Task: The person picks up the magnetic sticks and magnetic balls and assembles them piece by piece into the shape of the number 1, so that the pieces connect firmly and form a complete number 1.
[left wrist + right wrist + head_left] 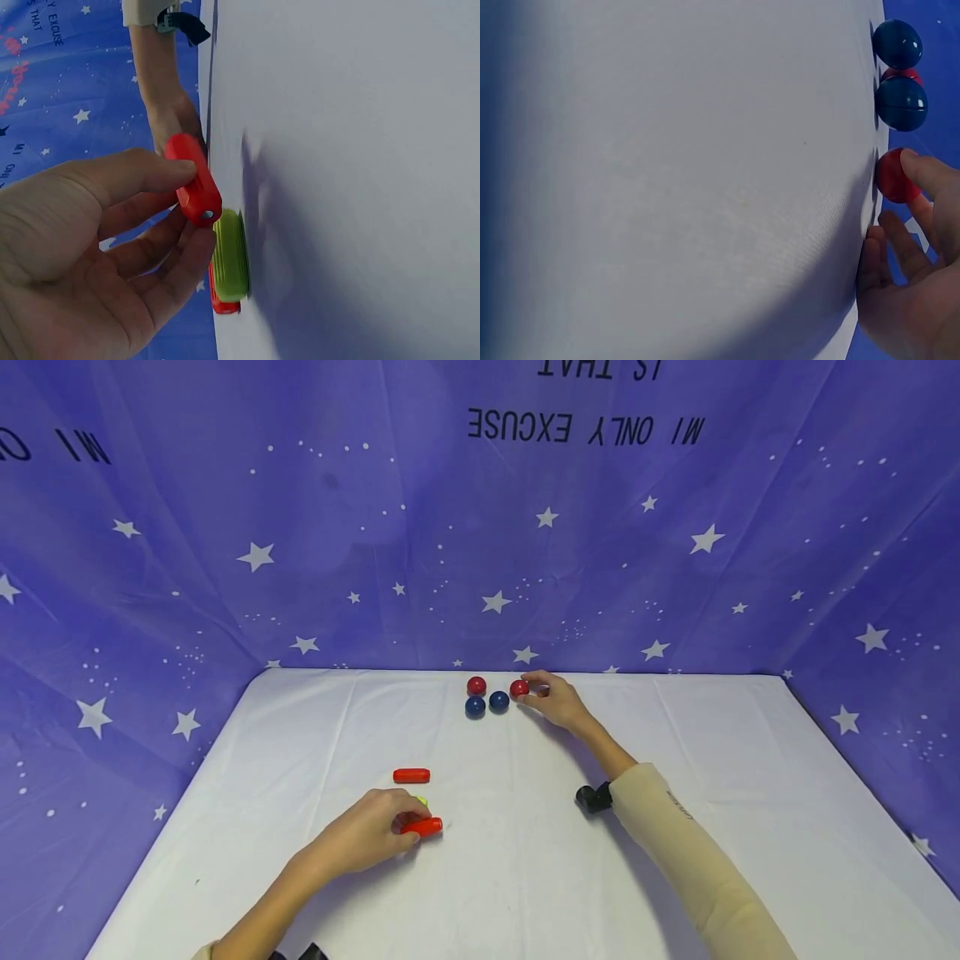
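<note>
My left hand (372, 829) grips a red ridged plastic stick (193, 180) between thumb and fingers, tilted, with a small hole in its end. In the left wrist view it hangs above the table. Just beyond lie a yellow-green ridged stick (229, 256), mostly hidden by the hand in the head view, and a second red stick (412, 776). At the table's far edge my right hand (558, 700) pinches a glossy red ball (895, 177) with the thumb and a finger; the other fingers stay loosely bent. Beside it sit two dark blue balls (476, 707) and another red ball (477, 686).
A white cloth covers the table (510, 860). Purple-blue star-printed fabric (450, 527) rises behind it and along both sides. A black wrist-worn device (594, 798) juts out beside the right sleeve (690, 852).
</note>
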`<action>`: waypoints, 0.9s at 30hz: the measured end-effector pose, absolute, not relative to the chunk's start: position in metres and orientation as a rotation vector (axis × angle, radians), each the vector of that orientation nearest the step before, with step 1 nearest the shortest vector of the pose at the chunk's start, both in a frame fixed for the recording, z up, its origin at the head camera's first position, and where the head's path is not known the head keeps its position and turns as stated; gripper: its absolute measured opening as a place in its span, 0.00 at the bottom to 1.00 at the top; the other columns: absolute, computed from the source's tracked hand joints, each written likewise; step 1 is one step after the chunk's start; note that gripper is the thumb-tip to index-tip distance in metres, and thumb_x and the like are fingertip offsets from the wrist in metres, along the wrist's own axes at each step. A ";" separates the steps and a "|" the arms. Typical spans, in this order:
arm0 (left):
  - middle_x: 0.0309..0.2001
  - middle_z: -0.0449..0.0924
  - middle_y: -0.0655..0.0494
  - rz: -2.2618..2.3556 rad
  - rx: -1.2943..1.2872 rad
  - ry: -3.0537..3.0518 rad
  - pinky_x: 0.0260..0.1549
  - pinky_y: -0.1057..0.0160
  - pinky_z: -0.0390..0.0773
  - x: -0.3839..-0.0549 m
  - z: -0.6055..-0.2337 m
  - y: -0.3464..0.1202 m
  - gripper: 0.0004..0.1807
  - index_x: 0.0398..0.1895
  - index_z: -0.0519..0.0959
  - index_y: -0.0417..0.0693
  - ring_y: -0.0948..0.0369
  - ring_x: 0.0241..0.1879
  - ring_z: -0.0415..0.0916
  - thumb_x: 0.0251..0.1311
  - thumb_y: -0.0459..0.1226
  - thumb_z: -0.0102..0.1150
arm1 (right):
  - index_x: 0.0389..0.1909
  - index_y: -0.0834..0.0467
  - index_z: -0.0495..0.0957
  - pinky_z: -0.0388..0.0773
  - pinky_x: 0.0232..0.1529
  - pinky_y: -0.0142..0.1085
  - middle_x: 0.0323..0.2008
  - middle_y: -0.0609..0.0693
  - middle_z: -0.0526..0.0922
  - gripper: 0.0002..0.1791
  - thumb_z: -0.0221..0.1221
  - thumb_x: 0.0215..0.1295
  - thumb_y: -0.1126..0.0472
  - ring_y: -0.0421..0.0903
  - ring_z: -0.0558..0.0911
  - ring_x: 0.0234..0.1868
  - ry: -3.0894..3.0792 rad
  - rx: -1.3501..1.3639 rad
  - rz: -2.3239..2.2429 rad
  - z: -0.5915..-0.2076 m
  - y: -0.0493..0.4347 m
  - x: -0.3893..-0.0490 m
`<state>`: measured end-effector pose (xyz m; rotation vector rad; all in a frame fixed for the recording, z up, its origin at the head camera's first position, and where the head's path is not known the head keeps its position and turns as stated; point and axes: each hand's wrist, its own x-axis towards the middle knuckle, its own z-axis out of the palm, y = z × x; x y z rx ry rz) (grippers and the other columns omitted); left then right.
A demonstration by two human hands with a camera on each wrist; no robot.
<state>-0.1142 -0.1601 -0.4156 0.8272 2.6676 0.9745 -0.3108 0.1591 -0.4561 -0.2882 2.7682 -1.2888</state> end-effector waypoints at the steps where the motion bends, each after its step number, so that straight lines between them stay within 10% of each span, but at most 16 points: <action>1: 0.33 0.82 0.61 1.011 0.811 2.650 0.33 0.66 0.76 -0.115 -0.415 -0.158 0.11 0.40 0.85 0.43 0.67 0.32 0.74 0.53 0.27 0.68 | 0.62 0.58 0.76 0.74 0.55 0.47 0.57 0.59 0.80 0.26 0.67 0.65 0.56 0.56 0.79 0.53 2.769 -0.291 -1.284 -0.456 0.159 -0.310; 27: 0.26 0.81 0.61 1.354 0.501 2.542 0.27 0.68 0.76 -0.124 -0.433 -0.100 0.06 0.35 0.85 0.41 0.64 0.27 0.77 0.54 0.30 0.70 | 0.62 0.60 0.76 0.72 0.59 0.49 0.55 0.60 0.81 0.23 0.62 0.69 0.56 0.57 0.78 0.56 2.741 -0.296 -1.290 -0.455 0.163 -0.314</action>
